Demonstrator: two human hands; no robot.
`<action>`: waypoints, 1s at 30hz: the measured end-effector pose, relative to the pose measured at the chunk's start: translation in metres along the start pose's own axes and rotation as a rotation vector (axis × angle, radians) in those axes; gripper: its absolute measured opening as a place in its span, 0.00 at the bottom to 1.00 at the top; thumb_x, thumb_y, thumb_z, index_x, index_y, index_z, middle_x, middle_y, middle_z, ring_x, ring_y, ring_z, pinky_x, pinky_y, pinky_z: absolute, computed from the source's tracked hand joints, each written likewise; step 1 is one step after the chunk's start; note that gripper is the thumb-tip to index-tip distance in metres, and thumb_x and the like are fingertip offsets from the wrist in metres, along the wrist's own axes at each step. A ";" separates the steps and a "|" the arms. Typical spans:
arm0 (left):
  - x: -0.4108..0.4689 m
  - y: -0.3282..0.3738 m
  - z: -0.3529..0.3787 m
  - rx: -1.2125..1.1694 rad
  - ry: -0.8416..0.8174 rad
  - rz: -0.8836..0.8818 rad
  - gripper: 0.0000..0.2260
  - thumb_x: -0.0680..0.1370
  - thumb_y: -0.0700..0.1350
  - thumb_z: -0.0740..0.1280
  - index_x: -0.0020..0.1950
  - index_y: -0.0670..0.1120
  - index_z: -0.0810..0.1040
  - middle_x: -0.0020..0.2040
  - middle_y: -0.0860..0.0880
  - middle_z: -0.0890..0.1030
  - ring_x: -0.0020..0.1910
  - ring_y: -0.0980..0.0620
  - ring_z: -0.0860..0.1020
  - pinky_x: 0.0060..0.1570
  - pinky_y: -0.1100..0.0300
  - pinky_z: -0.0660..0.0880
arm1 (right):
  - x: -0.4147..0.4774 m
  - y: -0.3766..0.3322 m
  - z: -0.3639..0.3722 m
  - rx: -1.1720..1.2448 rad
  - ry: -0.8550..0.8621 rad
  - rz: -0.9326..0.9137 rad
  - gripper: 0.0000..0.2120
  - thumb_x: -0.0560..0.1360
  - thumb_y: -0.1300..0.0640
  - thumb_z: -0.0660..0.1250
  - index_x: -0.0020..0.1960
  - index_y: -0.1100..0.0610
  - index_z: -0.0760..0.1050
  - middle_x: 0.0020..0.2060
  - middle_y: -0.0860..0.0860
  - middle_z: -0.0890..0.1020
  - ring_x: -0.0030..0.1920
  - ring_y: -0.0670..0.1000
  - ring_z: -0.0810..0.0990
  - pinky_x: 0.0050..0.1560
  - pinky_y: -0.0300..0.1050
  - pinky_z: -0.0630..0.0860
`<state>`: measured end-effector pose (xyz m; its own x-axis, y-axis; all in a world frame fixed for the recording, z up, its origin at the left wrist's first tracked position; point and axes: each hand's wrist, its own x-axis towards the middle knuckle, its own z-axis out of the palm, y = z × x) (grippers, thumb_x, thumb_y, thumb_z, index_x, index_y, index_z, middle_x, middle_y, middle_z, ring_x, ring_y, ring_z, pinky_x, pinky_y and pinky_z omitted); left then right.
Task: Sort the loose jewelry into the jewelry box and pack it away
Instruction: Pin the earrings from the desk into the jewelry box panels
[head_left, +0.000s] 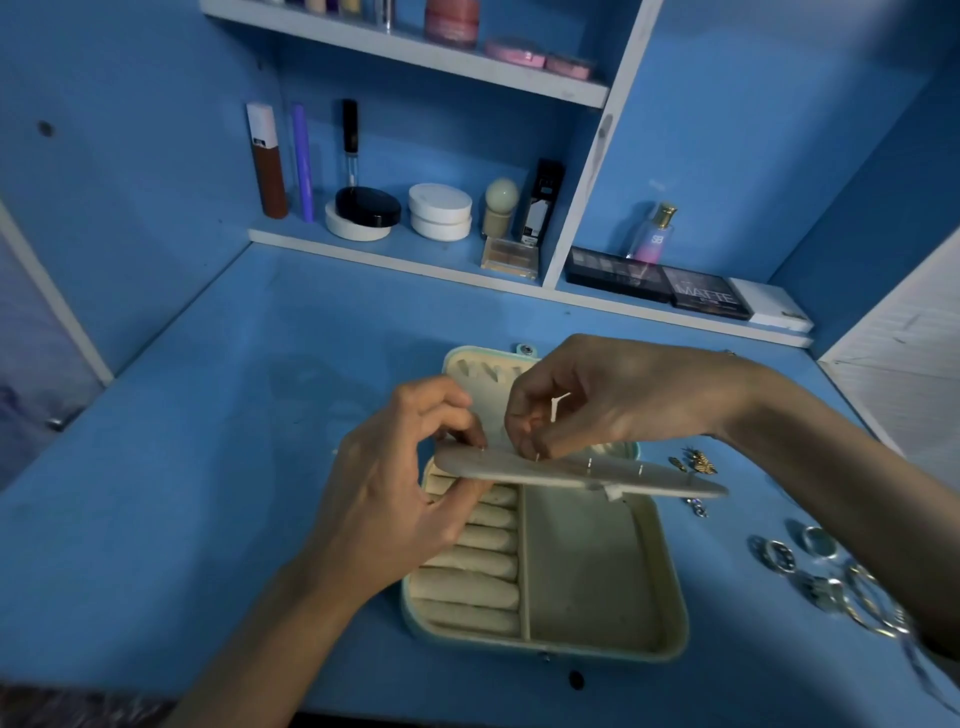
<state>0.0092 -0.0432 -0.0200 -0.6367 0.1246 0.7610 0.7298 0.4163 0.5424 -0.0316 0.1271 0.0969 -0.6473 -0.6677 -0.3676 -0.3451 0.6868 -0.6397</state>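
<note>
Frame ctr: L hand (395, 488) fingers grip earring panel (597, 475) over open jewelry box (587, 571); R hand (587, 400) fingers pinch stud (537, 457) on panel.

Two bare hands are recorded: left hand (395, 483), right hand (597, 395). Both forearms (270, 613) are seen uncovered to the frame edges. A small glint is noted at the right wrist; unidentifiable.

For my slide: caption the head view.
Left hand holds the panel over the open box; right hand pinches a stud.
</note>
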 end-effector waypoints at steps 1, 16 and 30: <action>0.000 0.000 0.000 -0.005 0.003 -0.004 0.19 0.71 0.46 0.69 0.56 0.46 0.65 0.42 0.57 0.79 0.42 0.61 0.77 0.46 0.68 0.73 | -0.001 0.000 0.001 -0.006 0.008 0.002 0.08 0.72 0.63 0.66 0.37 0.52 0.78 0.31 0.44 0.77 0.33 0.41 0.72 0.38 0.36 0.68; 0.033 0.004 0.003 -0.137 0.012 -0.239 0.28 0.68 0.49 0.76 0.60 0.59 0.63 0.38 0.56 0.82 0.39 0.57 0.80 0.44 0.73 0.71 | -0.045 0.071 0.000 0.834 0.643 0.061 0.17 0.66 0.40 0.67 0.39 0.54 0.83 0.35 0.53 0.81 0.39 0.49 0.79 0.40 0.38 0.76; 0.036 -0.026 0.022 -0.268 0.029 -0.407 0.17 0.75 0.52 0.66 0.62 0.56 0.69 0.36 0.53 0.80 0.34 0.59 0.77 0.38 0.68 0.71 | -0.051 0.095 0.011 0.832 0.747 0.107 0.24 0.71 0.40 0.62 0.53 0.58 0.80 0.43 0.59 0.83 0.43 0.56 0.81 0.45 0.47 0.78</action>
<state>-0.0381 -0.0303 -0.0148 -0.8789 -0.0271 0.4761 0.4644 0.1788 0.8674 -0.0238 0.2229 0.0477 -0.9879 -0.0852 -0.1298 0.1173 0.1384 -0.9834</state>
